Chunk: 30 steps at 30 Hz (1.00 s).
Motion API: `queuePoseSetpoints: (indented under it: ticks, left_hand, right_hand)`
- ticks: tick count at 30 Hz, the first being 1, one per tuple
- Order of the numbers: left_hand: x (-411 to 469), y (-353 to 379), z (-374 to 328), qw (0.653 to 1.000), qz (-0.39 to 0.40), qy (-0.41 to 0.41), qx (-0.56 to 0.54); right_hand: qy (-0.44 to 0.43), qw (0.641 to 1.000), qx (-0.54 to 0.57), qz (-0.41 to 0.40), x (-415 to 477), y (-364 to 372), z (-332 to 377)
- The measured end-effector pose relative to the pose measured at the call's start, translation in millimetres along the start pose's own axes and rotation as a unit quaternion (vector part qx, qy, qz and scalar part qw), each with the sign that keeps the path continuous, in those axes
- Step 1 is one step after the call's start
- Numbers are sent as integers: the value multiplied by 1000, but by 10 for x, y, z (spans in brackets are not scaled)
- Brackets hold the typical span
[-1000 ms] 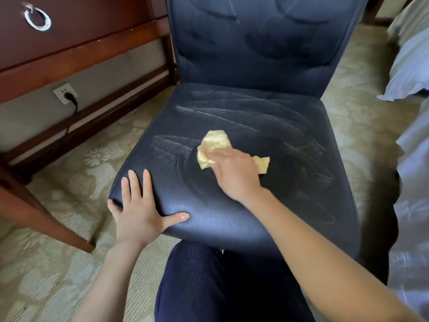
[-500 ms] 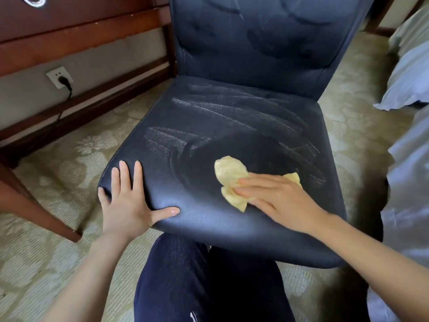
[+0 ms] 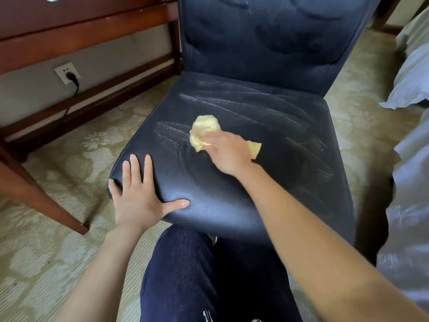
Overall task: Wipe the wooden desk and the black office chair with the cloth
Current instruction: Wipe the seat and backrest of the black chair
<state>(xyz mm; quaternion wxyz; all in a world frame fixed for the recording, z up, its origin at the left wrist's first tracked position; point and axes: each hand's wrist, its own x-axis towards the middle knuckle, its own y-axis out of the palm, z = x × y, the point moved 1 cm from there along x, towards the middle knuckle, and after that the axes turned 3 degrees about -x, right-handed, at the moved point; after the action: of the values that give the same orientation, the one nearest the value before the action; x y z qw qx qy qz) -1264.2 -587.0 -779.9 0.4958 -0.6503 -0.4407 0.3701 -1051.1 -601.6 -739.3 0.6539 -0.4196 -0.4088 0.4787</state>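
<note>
The black office chair faces me, its seat streaked with damp wipe marks. A crumpled yellow cloth lies on the middle of the seat. My right hand presses down on the cloth with its fingers over it, and cloth sticks out on both sides of the hand. My left hand lies flat on the seat's front left corner, fingers spread, thumb along the front edge. The wooden desk stands at the upper left, with one slanted leg reaching the floor beside the chair.
Patterned beige carpet covers the floor. A wall socket with a black plug sits under the desk. White bedding hangs close on the right of the chair. My dark-trousered legs are right below the seat's front edge.
My right hand has swept the cloth from the seat's front right back toward the middle left. The left hand has stayed flat on the front left corner.
</note>
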Motion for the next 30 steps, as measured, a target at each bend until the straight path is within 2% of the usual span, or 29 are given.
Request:
queuePoseSetpoints:
  ticks: [4, 7, 10, 14, 19, 23, 26, 30]
  left_hand:
    - [-20, -28, 5, 1000, -1, 0, 4]
    - [-16, -81, -17, 1000, 3, -2, 6]
    - [-40, -105, -83, 1000, 10, 9, -9]
    - [-180, -1, -415, 990, -12, 112, -82]
    - [-297, 238, -884, 973, -30, 211, -84]
    - [-314, 326, -971, 970, -61, 236, -9]
    - [-271, 348, -973, 967, -73, 242, 2]
    - [-255, 338, -976, 969, -75, 235, -1]
  right_hand:
    - [-105, 993, 41, -25, -502, 39, 268]
    - [-110, 994, 22, -13, -967, 32, 145]
    - [-94, 994, -13, -58, -1406, -12, -59]
    - [-30, 992, -40, -117, -1681, -153, -511]
    - [26, 992, -18, -123, -1422, -389, -1096]
    - [93, 992, -16, -88, -916, -509, -1546]
    - [141, 989, -9, -51, -523, -584, -1797]
    - [193, 980, 2, -47, -332, -581, -1851]
